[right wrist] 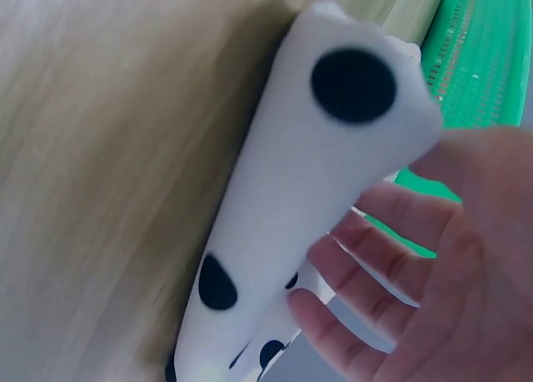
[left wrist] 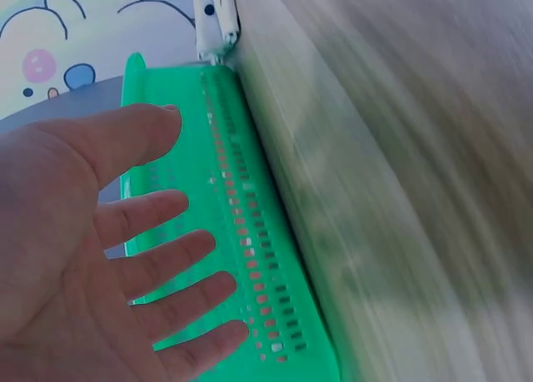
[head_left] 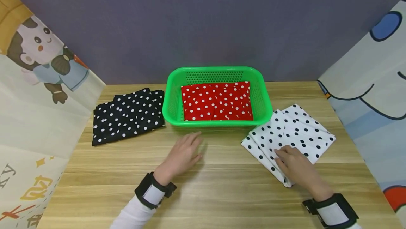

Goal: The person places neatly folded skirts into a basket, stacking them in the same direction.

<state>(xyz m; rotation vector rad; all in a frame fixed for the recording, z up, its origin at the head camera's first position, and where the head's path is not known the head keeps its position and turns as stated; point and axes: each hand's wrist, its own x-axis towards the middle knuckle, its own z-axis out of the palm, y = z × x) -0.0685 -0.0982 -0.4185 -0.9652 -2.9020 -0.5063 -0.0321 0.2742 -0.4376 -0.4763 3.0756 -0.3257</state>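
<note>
A white cloth with black dots [head_left: 295, 130] lies folded at the right of the wooden table, its upper left corner against the green basket [head_left: 171, 105]. My right hand [head_left: 296, 165] is over its near part, fingertips right at the fabric; in the right wrist view the fingers are loosely extended beside the fold. Inside the basket is a folded red cloth with white dots [head_left: 217, 102]. My left hand [head_left: 180, 155] is just in front of the basket with its fingers spread and nothing in them. In the left wrist view the basket's perforated side [left wrist: 250, 232] appears beyond those fingers.
To the left of the basket a black cloth with white dots [head_left: 130, 116] lies folded. A dark panel [head_left: 209, 28] stands behind the table [head_left: 222, 197]. Printed cartoon panels flank it, one on the left [head_left: 31, 116] and another on the right [head_left: 374, 126].
</note>
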